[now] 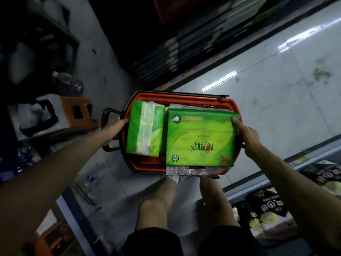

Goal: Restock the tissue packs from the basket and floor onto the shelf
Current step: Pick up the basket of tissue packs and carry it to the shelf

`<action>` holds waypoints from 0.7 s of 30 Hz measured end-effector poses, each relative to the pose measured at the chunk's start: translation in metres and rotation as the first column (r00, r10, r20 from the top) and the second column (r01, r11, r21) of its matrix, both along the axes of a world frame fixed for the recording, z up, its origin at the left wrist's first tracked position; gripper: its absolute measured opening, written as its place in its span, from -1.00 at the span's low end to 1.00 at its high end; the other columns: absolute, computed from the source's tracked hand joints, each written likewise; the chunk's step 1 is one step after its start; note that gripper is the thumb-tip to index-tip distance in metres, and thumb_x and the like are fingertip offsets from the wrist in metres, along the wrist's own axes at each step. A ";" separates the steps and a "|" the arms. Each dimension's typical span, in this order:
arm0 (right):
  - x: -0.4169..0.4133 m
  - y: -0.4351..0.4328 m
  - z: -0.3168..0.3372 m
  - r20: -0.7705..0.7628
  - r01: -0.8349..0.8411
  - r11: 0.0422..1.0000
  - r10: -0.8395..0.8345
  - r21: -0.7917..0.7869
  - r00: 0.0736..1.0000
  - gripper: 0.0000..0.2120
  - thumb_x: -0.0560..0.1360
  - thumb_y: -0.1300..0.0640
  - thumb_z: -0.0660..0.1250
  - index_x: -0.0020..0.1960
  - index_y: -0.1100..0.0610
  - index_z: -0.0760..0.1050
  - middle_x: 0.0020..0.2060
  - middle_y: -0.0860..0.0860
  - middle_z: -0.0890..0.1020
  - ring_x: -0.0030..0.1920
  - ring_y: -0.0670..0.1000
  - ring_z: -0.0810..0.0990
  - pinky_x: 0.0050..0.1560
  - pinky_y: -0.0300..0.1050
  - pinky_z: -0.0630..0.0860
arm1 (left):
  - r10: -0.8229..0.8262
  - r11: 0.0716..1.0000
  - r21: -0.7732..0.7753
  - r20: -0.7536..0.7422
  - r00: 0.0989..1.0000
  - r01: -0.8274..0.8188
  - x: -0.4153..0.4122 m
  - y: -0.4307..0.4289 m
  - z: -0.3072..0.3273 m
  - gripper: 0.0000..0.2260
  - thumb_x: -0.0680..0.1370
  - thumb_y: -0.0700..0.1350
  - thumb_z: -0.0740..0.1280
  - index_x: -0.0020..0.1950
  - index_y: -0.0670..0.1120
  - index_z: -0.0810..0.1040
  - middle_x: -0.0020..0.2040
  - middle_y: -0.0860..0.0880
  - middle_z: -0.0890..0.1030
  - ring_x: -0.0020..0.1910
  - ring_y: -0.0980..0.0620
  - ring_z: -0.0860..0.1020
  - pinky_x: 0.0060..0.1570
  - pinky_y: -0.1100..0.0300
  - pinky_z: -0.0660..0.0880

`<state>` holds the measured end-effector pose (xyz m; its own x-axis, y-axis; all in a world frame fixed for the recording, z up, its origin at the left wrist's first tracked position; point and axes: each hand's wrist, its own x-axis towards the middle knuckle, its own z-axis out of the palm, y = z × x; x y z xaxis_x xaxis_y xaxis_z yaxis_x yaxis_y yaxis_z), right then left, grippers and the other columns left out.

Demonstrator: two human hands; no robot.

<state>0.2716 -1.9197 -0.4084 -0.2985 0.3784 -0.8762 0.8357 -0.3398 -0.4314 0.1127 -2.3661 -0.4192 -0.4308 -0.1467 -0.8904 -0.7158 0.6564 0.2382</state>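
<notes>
A red basket (184, 99) stands on the floor in front of my legs. Two green tissue packs lie in it. The left green pack (144, 129) stands on its side. The larger right green pack (200, 137) lies flat with its printed face up. My left hand (115, 126) reaches to the left pack's left edge, fingers hidden behind it at the basket's side. My right hand (246, 134) holds the right pack's right edge, thumb on top. The white shelf (276, 84) runs along the right.
Dark tissue packs (267, 209) lie on a lower shelf at the bottom right. An orange stool (77, 109) and a plastic bottle (69, 81) stand on the floor to the left. Dark stacked goods (175, 52) fill the shelving beyond the basket.
</notes>
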 end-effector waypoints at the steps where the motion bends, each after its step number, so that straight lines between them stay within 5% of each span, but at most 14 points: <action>1: 0.003 0.016 0.008 0.002 0.019 1.000 -0.019 0.003 1.000 -0.55 0.33 -0.24 0.55 -0.08 0.10 0.53 -0.06 0.03 0.64 -0.10 0.00 0.59 -0.21 -0.11 0.49 | -0.029 1.000 0.009 0.003 1.000 0.029 -0.006 0.012 0.006 -0.47 0.58 0.28 0.36 0.26 -0.16 0.65 0.13 -0.19 0.70 0.08 -0.21 0.66 0.14 -0.05 0.58; 4: 0.015 0.065 0.034 0.021 0.071 0.997 -0.071 0.007 0.997 -0.57 0.39 -0.20 0.55 -0.04 0.14 0.55 -0.03 0.06 0.66 -0.08 0.04 0.62 -0.22 -0.09 0.50 | -0.102 0.994 0.030 0.041 0.994 0.101 -0.030 0.038 -0.003 -0.40 0.45 0.40 0.43 0.15 -0.10 0.70 0.00 -0.10 0.76 -0.01 -0.16 0.72 -0.05 0.02 0.65; 9: 0.042 0.146 0.076 0.003 0.206 0.979 -0.206 0.006 0.979 -0.39 0.34 -0.24 0.59 0.11 0.22 0.59 0.03 0.12 0.70 -0.01 0.12 0.68 -0.20 -0.06 0.55 | -0.196 0.980 0.028 0.047 0.979 0.195 -0.088 0.081 -0.039 -0.29 0.27 0.56 0.46 0.11 0.02 0.74 0.05 -0.10 0.77 0.02 -0.19 0.74 0.03 -0.15 0.67; 12: 0.054 0.184 0.099 0.000 0.287 0.958 -0.287 -0.002 0.958 -0.51 0.38 -0.18 0.58 0.03 0.20 0.57 0.01 0.13 0.69 -0.06 0.11 0.66 -0.22 -0.07 0.53 | -0.234 0.971 0.059 0.022 0.972 0.233 -0.096 0.172 0.029 -0.26 0.31 0.56 0.43 0.08 -0.07 0.73 -0.05 -0.10 0.77 -0.05 -0.17 0.74 -0.02 -0.07 0.66; 16: 0.076 0.239 0.121 0.031 0.413 0.911 -0.413 0.000 0.910 -0.47 0.35 -0.19 0.60 0.05 0.20 0.57 0.03 0.15 0.69 -0.05 0.14 0.66 -0.23 -0.07 0.51 | -0.317 0.941 0.105 -0.050 0.947 0.321 -0.091 0.322 0.144 -0.51 0.56 0.34 0.37 -0.12 -0.11 0.63 -0.35 -0.02 0.66 -0.33 -0.05 0.60 -0.28 0.12 0.54; 21: 0.104 0.302 0.133 0.042 0.550 0.835 -0.550 0.014 0.834 -0.19 0.18 -0.33 0.62 0.22 0.19 0.62 0.09 0.15 0.72 0.05 0.20 0.68 -0.06 0.02 0.59 | -0.426 0.892 0.109 -0.118 0.897 0.439 -0.118 0.439 0.166 -0.25 0.21 0.50 0.44 -0.02 -0.16 0.73 -0.07 -0.16 0.73 -0.07 -0.17 0.66 0.09 -0.02 0.53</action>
<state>0.3760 -1.6181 -0.2759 -0.0033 0.4703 -0.8825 0.5284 -0.7484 -0.4008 -0.0049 -1.9270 -0.2530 -0.5030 0.1859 -0.8441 -0.3401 0.8552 0.3910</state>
